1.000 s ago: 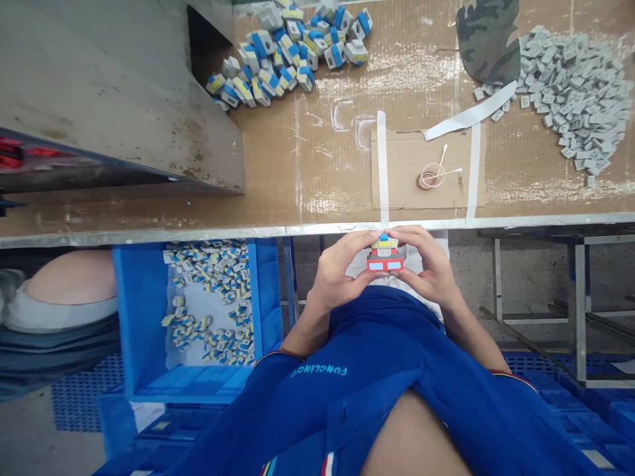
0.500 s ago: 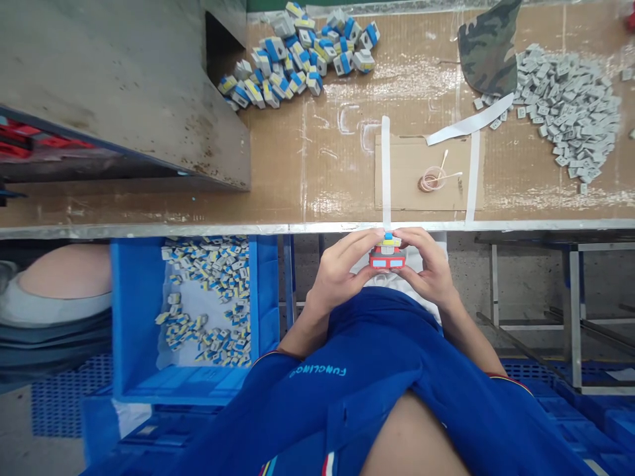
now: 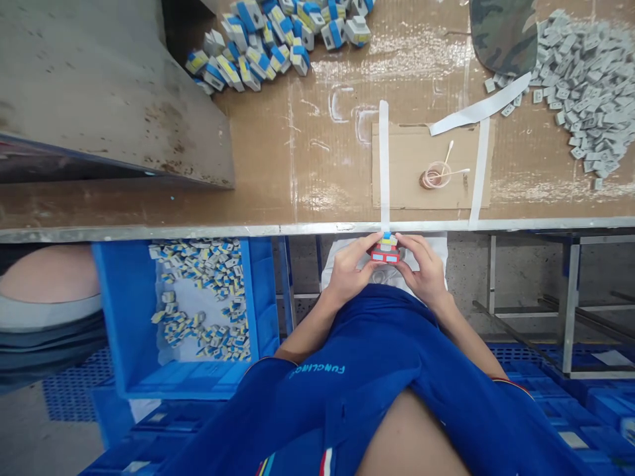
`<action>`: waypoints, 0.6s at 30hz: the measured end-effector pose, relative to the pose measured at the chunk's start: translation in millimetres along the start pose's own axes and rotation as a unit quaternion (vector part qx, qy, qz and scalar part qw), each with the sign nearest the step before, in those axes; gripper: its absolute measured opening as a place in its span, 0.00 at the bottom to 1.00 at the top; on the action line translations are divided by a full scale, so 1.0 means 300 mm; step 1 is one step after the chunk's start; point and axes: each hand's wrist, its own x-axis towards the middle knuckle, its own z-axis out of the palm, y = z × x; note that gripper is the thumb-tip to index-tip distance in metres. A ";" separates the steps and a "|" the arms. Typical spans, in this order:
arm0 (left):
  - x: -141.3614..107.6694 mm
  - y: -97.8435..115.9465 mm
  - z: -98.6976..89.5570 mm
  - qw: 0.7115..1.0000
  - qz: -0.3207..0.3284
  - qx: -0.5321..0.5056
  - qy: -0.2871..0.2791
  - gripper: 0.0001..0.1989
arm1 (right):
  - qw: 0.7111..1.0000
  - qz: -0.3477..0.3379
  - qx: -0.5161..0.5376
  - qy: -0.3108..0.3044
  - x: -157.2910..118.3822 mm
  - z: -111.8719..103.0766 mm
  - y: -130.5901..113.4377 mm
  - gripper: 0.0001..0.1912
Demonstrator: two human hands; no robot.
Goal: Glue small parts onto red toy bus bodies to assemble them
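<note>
Between my two hands, just below the table's front edge, is a small toy vehicle (image 3: 385,256) with a red lower part, two pale blue windows and a white, yellow and blue top. My left hand (image 3: 351,268) grips its left side with thumb below and fingertips at the top. The right side is gripped the same way by my right hand (image 3: 423,268). A brown cardboard piece (image 3: 407,185) lies beyond them on the table (image 3: 268,152), crossed by white tape strips (image 3: 384,165). On the cardboard stands a small round container (image 3: 427,179) with cotton swabs (image 3: 449,153).
White, blue and yellow parts (image 3: 258,49) are heaped at the back left, beside a metal housing (image 3: 114,92). Grey pieces (image 3: 590,92) lie at the right near a camouflage cloth (image 3: 506,36). A blue bin (image 3: 262,297) holds more parts; a person's arm (image 3: 52,274) is left of it.
The view has shifted a little, bringing the table's objects closer. Both hands keep hold of the toy vehicle, which now looks slightly tilted.
</note>
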 end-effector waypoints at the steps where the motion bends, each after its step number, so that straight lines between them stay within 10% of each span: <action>1: -0.005 -0.002 0.000 1.000 0.001 0.004 -0.004 0.21 | 1.000 0.002 0.000 -0.003 -0.005 0.002 0.001 0.23; 9: -0.024 -0.049 0.016 0.981 -0.100 -0.167 -0.024 0.22 | 1.000 0.010 0.012 -0.016 -0.014 0.006 0.010 0.24; 18: -0.047 0.006 0.000 0.829 -0.259 -0.470 -0.155 0.38 | 0.997 -0.069 0.010 0.025 0.023 0.032 -0.090 0.31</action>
